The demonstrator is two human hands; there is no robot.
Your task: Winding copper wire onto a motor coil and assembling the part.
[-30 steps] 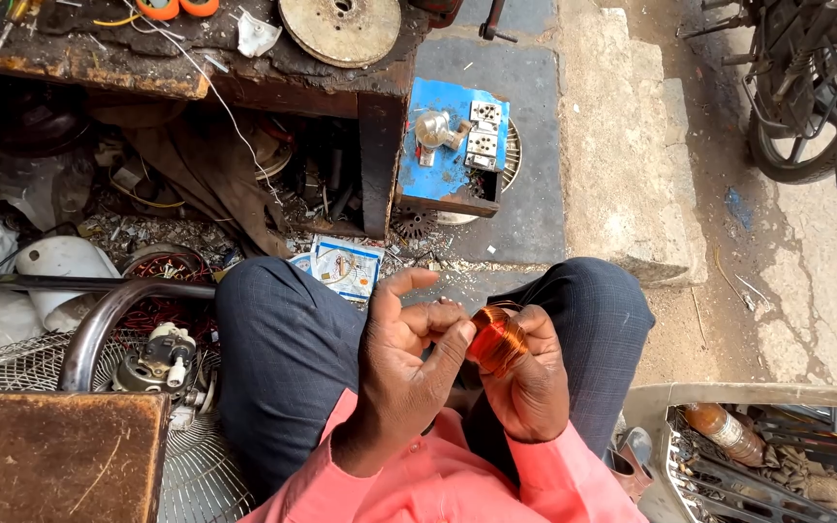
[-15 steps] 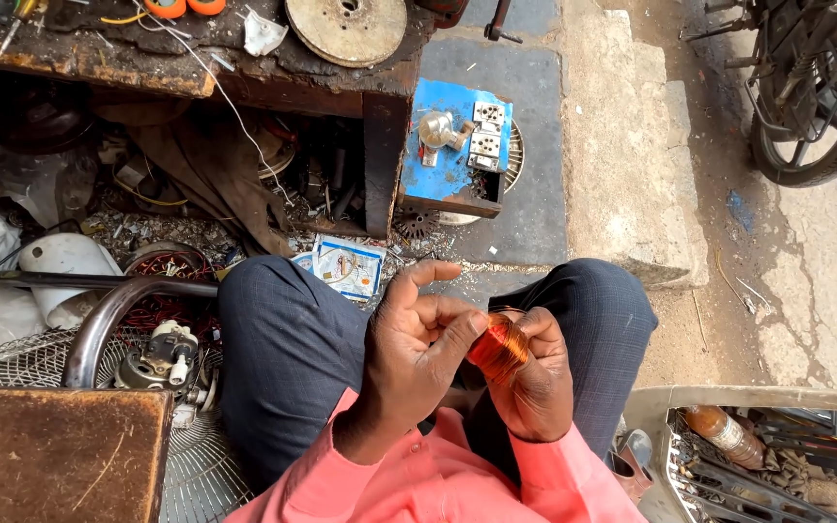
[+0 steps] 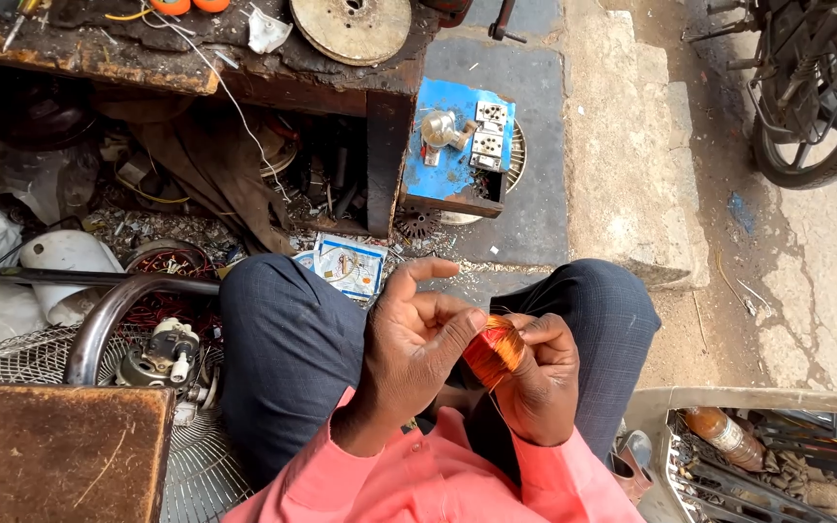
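Your two hands are close together above your lap, both clamped on a small coil of copper wire (image 3: 494,349). Your left hand (image 3: 417,339) pinches it with thumb and fingers; your right hand (image 3: 540,373) cups it from the other side. A blue switch board (image 3: 452,160) lies on the ground ahead.
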